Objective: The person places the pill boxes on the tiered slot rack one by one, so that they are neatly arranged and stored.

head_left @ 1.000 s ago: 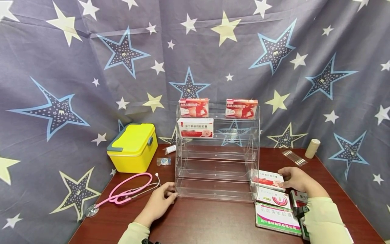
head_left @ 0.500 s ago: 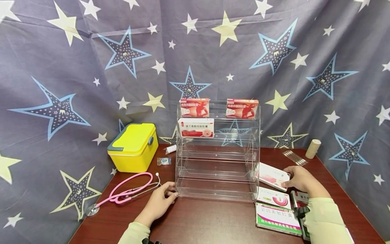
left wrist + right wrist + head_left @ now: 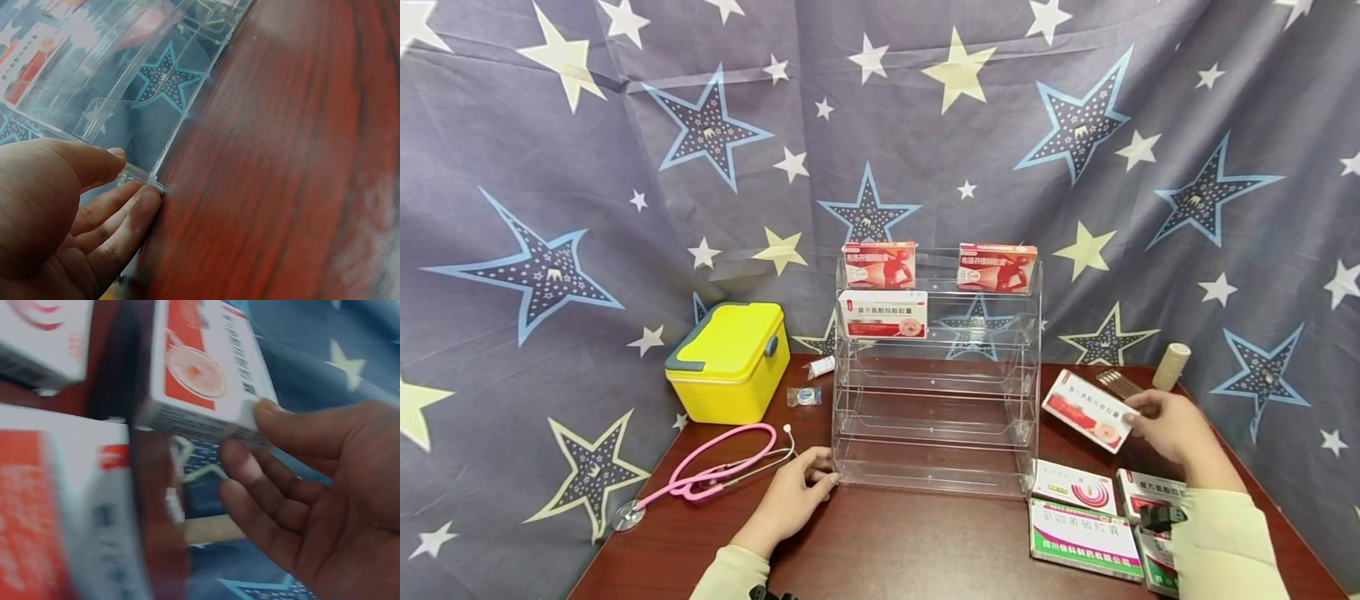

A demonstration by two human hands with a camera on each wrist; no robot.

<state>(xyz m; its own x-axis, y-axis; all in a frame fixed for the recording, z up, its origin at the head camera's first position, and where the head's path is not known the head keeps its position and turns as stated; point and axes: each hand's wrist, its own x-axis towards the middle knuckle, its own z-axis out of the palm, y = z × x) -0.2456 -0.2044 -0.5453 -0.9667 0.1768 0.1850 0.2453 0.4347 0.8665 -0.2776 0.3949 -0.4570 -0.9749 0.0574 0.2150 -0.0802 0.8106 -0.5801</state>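
Note:
A clear tiered display rack (image 3: 929,454) stands mid-table. At its lower left corner, my left hand (image 3: 797,500) holds the edge; in the left wrist view the thumb and fingers (image 3: 137,212) lie about that corner. My right hand (image 3: 1176,433) pinches one end of a white and red medicine box (image 3: 1086,410), raised and tilted right of the rack. The right wrist view shows the thumb on its face and fingertips beneath. The rack's upper tiers bear a red medicine box (image 3: 880,267), another red medicine box (image 3: 997,268) and a white and red medicine box (image 3: 883,315).
More medicine boxes lie front right, including a green and white box (image 3: 1084,537) and a white box with pink rings (image 3: 1075,486). A bandage roll (image 3: 1171,367) and cotton swabs (image 3: 1118,383) sit behind. Left are a yellow case (image 3: 726,367) and a pink stethoscope (image 3: 715,475).
My right hand has lifted the white and red medicine box off the table, moving it back and to the right and tilting it. My left hand stays at the rack's corner.

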